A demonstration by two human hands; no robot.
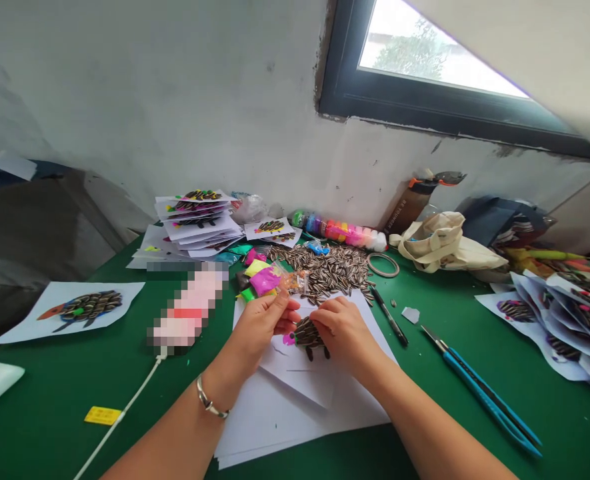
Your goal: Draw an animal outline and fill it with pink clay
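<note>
1. Evidently, in the head view, the seed animal (303, 331) lies on a small sheet (309, 385), which rests on larger paper (255, 430) between the two hands. Its pink snout (288, 340) points left, and dark legs show below the body.
2. The right hand (343, 325) bends over the animal's right part, fingertips down at the seeds; whether they pinch one or merely press, I cannot tell.
3. The left hand (263, 319) is raised beside the snout, thumb drawn towards curled fingers; whether anything small sits between them cannot be made out.
4. To seat seeds well, I would press each straight down, lightly, so that the soft base grips without spreading and neighbouring seeds stay put.
5. Keeping the seeds slanted one way, like those on the finished bird (92, 307) at left, should give an even coat. The left fingertips could steady the sheet at its edge, clear of the soft snout.
6. Loose seeds (342, 267) lie within reach, beyond the paper, near the clay packs (265, 280).
7. The animal's right end is hidden under the right hand. The pinkish thing (187, 310) is pixelated beyond reading, and the right-hand pile (569, 320) is cut off by the frame.
</note>
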